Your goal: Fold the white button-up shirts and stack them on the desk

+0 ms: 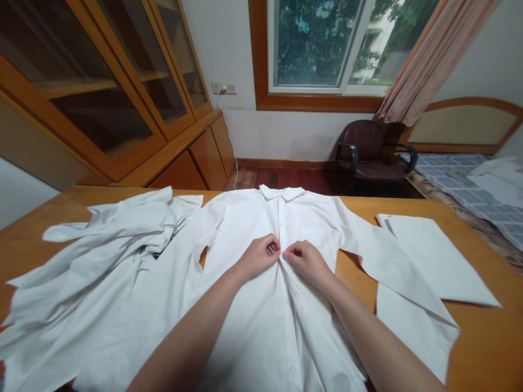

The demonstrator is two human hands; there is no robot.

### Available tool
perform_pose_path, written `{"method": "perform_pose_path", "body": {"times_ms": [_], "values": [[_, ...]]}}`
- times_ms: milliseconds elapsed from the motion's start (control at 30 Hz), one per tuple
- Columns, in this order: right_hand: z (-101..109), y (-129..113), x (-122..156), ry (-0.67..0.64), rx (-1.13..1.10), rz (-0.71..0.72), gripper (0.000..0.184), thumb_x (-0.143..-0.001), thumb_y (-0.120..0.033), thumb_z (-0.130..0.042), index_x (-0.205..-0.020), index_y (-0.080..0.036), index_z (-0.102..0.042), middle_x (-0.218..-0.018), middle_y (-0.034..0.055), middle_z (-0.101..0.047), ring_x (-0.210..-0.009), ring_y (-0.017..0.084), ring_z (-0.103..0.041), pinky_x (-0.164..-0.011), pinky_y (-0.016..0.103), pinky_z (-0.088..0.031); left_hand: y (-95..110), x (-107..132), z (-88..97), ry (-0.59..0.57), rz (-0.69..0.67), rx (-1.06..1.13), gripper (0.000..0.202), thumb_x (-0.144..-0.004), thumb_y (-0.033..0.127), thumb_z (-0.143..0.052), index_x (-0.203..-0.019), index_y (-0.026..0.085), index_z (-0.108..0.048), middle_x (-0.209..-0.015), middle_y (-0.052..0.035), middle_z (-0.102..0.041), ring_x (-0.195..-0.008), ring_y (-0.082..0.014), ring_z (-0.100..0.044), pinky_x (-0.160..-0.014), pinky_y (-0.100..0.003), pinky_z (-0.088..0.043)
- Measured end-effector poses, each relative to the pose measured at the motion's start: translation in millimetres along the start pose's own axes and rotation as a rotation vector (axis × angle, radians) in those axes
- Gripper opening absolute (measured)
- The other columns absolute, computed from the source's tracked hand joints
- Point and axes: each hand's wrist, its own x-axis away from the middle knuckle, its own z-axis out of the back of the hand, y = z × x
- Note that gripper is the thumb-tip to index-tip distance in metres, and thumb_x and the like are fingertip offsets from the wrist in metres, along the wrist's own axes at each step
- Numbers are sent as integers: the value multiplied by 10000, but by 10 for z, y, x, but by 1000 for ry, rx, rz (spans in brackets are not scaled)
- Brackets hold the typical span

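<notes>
A white button-up shirt lies spread face up across the table, its collar at the far edge and its sleeves out to both sides. My left hand pinches the front placket at mid-chest from the left side. Right beside it, my right hand pinches the same placket from the right, fingertips nearly meeting the left ones. The cloth is drawn up into folds below my fingers. Buttons show lower down the front; any button between my fingertips is hidden.
Crumpled white garments are heaped on the left of the wooden table. A folded white garment lies on the right, close to the shirt's sleeve. Beyond stand a glass-door cabinet, an armchair and a bed.
</notes>
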Motion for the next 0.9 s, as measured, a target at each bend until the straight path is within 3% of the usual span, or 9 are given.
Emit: {"method": "perform_pose_path", "body": {"times_ms": [900], "values": [[2, -1, -1, -6, 57, 20, 131, -878, -215, -640, -784, -192, -727, -796, 36, -715, -861, 217, -595, -767, 298, -406, 52, -1, 7, 2, 31, -20, 42, -768, 167, -603, -766, 204, -582, -703, 34, -611, -663, -126, -577, -630, -234, -446]]}}
